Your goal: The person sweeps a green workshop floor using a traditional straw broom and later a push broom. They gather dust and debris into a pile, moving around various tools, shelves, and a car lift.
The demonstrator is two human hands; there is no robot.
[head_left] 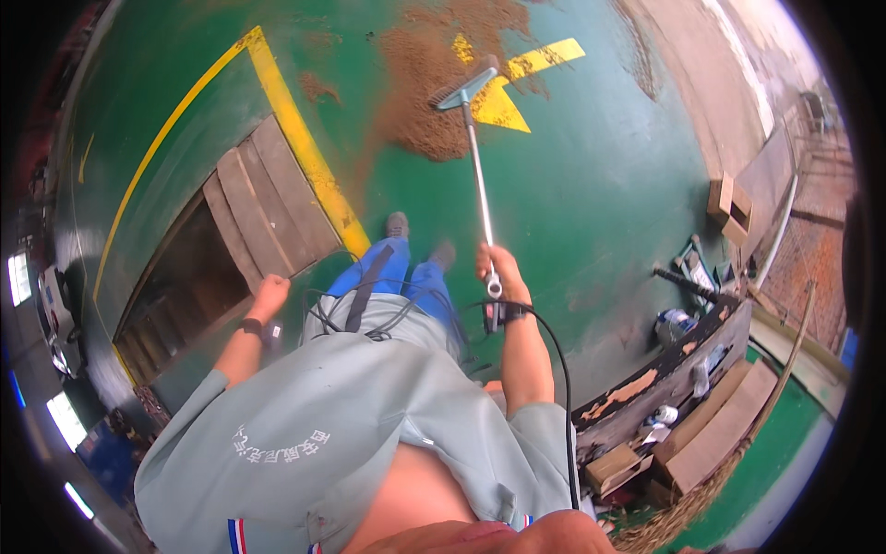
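Observation:
My right hand (499, 270) is wrapped round the metal handle of a push broom (479, 173), close to the handle's ringed end. Its grey-blue head (468, 89) with dark bristles lies at the edge of a pile of brown sand (420, 88) on the floor. Beside the head, the sand partly covers a yellow arrow marking (500, 104). My left hand (270, 294) hangs at my left side, curled into a fist with nothing seen in it. Both wrists wear dark bands, and a black cable (560, 369) runs from near my right wrist.
Brown boards (269, 203) lie on the left, framed by a yellow floor line (300, 152). An open cardboard box (730, 207) stands at right. Nearer, a worn bench (660, 369) holds bottles and clutter, with more cardboard (715, 425) beside it. The green floor (591, 185) stretches between.

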